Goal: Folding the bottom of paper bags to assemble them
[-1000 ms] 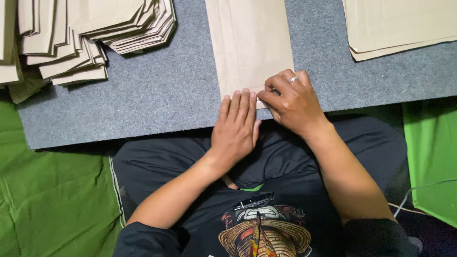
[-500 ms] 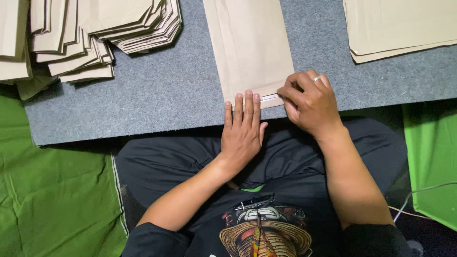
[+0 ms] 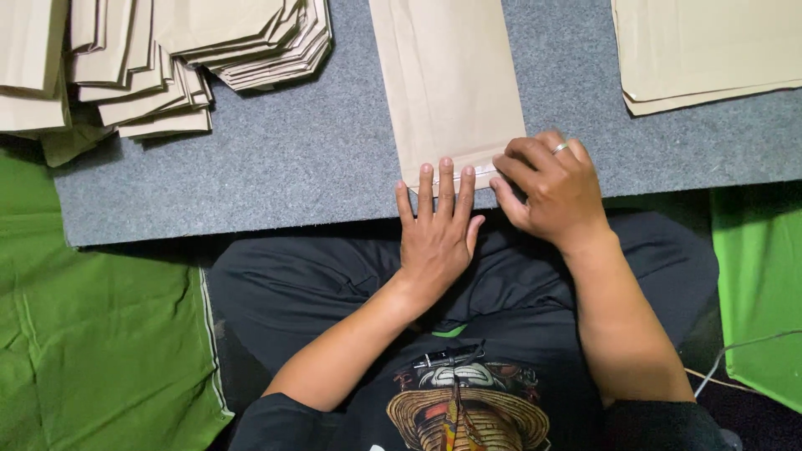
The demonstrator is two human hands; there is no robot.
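On the paper bag's near edge, flat left hand presses; curled right hand pinches.

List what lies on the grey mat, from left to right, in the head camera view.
Fanned pile of folded brown paper bags → single flat brown paper bag, with the left hand and right hand at its near edge → stack of flat brown sheets.

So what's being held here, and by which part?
The brown paper bag, at its near folded edge: left hand presses it flat, right hand pinches the corner.
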